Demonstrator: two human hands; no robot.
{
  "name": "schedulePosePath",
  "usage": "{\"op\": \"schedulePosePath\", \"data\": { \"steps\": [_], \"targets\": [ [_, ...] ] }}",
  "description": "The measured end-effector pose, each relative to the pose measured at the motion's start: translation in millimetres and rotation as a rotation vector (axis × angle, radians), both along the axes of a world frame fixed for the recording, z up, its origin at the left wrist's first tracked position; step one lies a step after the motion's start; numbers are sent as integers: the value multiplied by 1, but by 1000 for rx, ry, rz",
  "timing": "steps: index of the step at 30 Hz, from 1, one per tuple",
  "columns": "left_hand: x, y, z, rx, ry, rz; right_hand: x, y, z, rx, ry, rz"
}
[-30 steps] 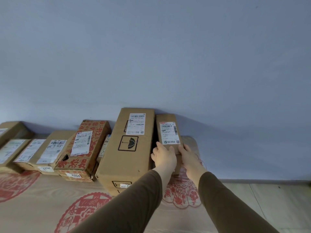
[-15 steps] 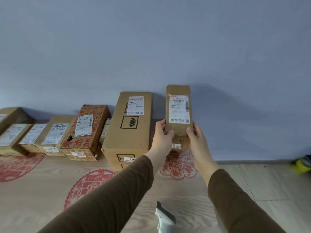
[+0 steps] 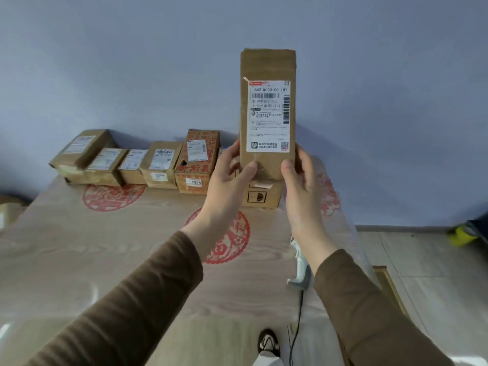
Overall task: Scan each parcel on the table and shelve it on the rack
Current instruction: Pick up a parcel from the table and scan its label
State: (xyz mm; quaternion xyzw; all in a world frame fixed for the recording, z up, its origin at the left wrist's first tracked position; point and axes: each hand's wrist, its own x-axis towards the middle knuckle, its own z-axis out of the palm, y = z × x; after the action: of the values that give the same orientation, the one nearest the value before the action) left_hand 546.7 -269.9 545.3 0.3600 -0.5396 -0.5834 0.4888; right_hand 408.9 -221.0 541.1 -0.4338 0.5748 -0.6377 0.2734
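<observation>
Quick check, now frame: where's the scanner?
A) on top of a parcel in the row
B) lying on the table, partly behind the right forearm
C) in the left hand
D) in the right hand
B: the scanner lies on the table, partly behind the right forearm, while the left hand and right hand both grip the raised parcel.

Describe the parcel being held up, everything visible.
The held parcel is a tall, narrow brown cardboard box, upright and lifted clear of the table, its label side towards the camera. A white shipping label with barcodes and a QR code covers its middle; the cardboard looks creased near the top. The left hand and right hand grip its lower end from either side, thumbs on the front.
</observation>
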Motion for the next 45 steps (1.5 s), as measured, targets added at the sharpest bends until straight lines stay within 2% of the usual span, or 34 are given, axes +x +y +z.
{"op": "schedulePosePath", "data": {
  "steps": [7, 15, 19, 24, 27, 30, 32, 34, 36, 38, 39, 41, 43, 45],
  "targets": [
    [89, 66, -52, 171, -44, 27, 75, 62, -61, 189, 4, 87],
    [102, 98, -139, 449, -125, 23, 83, 86, -142, 546, 34, 153],
    [102, 100, -159, 521, -135, 30, 84, 84, -155, 608, 20, 196],
    [98, 93, -163, 497, -187, 72, 76, 77, -163, 608, 27, 259],
    [95, 92, -162, 426, -213, 63, 44, 74, -175, 651, 19, 159],
    [95, 91, -165, 401, -236, 46, -11, 67, -210, 765, 72, -183],
    [94, 90, -169, 381, -253, 44, -42, 62, -228, 898, 125, -312],
    [94, 89, -171, 367, -266, 42, -63, 55, -238, 1001, 175, -326],
    [95, 88, -173, 372, -285, 42, -83, 43, -264, 1029, 90, -289],
    [96, 88, -175, 375, -296, 38, -120, 25, -343, 999, 33, -262],
    [97, 88, -176, 374, -303, 39, -120, 21, -351, 984, 7, -240],
    [97, 89, -176, 374, -314, 37, -103, 21, -318, 921, -132, -240],
    [97, 89, -176, 374, -323, 42, -69, 30, -253, 882, -277, -191],
    [99, 89, -175, 381, -322, 37, -59, 32, -233, 827, -370, -123]
  ]
}}
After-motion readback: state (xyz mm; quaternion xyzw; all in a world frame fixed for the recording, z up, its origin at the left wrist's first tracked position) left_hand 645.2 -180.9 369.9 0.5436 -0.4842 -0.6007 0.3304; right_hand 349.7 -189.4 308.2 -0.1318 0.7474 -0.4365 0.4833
